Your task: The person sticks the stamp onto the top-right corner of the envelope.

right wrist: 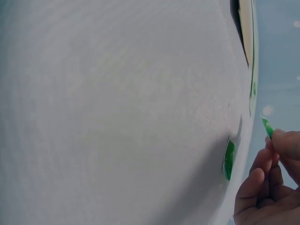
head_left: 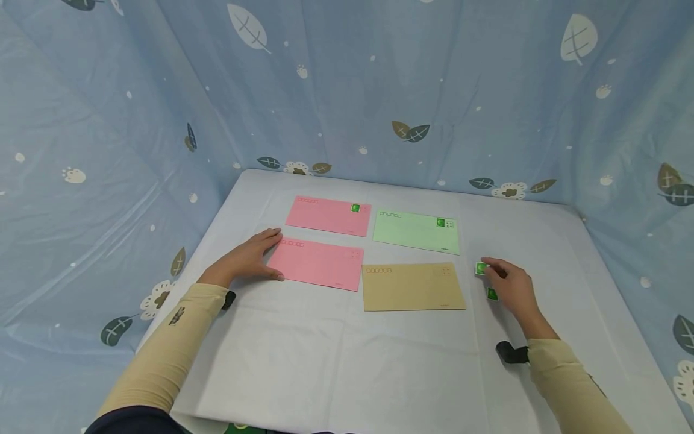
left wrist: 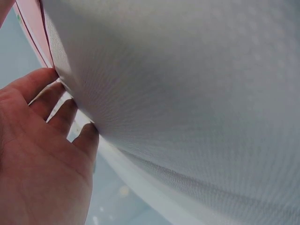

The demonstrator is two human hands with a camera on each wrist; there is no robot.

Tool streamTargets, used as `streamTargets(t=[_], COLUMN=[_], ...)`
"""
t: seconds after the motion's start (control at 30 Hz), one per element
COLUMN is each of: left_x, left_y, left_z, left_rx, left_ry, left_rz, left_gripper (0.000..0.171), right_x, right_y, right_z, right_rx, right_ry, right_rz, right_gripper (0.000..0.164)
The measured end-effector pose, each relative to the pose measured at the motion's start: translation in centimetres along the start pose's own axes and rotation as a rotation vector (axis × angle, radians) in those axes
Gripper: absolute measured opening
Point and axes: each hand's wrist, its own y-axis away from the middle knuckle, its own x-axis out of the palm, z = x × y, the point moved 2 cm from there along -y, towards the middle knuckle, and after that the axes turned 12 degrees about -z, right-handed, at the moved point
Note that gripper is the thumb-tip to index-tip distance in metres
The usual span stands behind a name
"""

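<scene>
My right hand (head_left: 509, 289) pinches a small green stamp (head_left: 480, 268) between thumb and fingers, held above the white table in the right wrist view. A second green stamp (head_left: 492, 294) lies on the table just below that hand. At the left, my left hand (head_left: 250, 258) rests with fingers spread, fingertips and thumb at the left edge of the nearer pink envelope (head_left: 314, 265). That envelope shows a printed stamp box at its upper right. To its right lies a tan envelope (head_left: 414, 292), also with a bare stamp box.
Behind lie another pink envelope (head_left: 328, 220) with a green stamp (head_left: 355, 208) at its upper right, and a green envelope (head_left: 414, 235) bearing a green stamp (head_left: 441, 223) beside printed marks. A white cloth covers the table (head_left: 336, 367). Blue patterned curtains (head_left: 347, 72) hang around it.
</scene>
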Motion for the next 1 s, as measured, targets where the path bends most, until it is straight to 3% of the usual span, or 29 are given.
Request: streamTargets(t=[1.0], left_x=[-0.1], left_y=[0.0], left_z=[-0.3], left_rx=[-0.025], left_ry=[0.006], left_rz=[0.006], left_gripper=[0.124], right_x=[1.7], right_y=[0.0], right_z=[1.7], right_rx=[0.011], right_ry=[-0.034], right_rz=[0.020], right_gripper=[0.035])
